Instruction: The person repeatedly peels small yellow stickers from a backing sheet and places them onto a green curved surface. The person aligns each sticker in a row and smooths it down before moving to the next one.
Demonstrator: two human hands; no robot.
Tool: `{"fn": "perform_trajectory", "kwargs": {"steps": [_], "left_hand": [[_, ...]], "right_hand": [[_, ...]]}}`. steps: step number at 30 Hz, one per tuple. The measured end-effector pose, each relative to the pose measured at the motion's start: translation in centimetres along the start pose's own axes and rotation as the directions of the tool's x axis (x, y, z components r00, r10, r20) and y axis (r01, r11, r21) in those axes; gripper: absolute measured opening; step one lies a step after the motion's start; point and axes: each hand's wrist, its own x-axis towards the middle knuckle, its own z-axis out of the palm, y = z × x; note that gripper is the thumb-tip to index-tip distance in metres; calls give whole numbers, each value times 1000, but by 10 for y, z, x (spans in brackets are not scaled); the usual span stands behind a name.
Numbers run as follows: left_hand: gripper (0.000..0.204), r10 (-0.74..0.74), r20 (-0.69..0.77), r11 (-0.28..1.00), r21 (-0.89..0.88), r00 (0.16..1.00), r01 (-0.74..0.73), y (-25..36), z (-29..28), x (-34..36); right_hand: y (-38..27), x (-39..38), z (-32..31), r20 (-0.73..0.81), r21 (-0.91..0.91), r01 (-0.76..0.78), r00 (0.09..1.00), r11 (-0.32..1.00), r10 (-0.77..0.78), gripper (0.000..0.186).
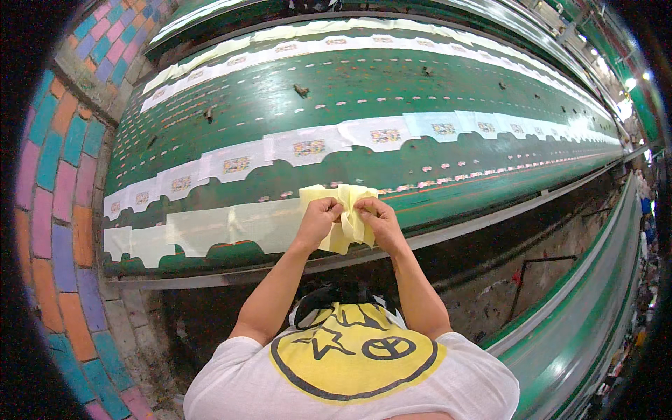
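Between my two hands hangs a bunched piece of pale yellow fabric [338,239], just over the near edge of a long green table [448,203]. My left hand [320,218] is closed on its left side, and my right hand [378,218] pinches its right side. Left of my hands, pale cream fabric pieces [199,233] lie flat in a row along the near edge. Farther in, a row of white fabric pieces [308,145] with small colourful prints lies flat, turning to light blue fabric pieces [442,127] toward the right.
Another row of printed white pieces [285,50] runs along the table's far side. Small dark lumps [301,90] sit on the green surface. A metal rail [483,236] edges the near side. Another green table [560,357] stands at lower right, and a painted brick wall [66,189] rises at left.
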Motion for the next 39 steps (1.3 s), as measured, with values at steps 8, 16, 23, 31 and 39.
{"fn": "perform_trajectory", "kwargs": {"steps": [8,16,23,31,39], "left_hand": [[21,62,9,986,157,998,-63,11,104,7],[18,113,-173,994,17,978,-112,7,123,20],[8,182,-490,975,-25,853,-222,41,45,8],[5,305,-554,951,127,775,-283,83,-8,-12],[7,310,-433,932,315,847,-180,42,35,19]], "right_hand": [[-23,-23,-87,9,-51,-37,999,998,37,15],[-3,-20,-150,-102,540,-61,985,839,137,12],[-73,-9,-243,-305,749,126,937,650,170,29],[-71,36,-287,-256,298,-3,963,954,83,9],[-11,60,-247,-273,407,-157,919,900,284,2]]}}
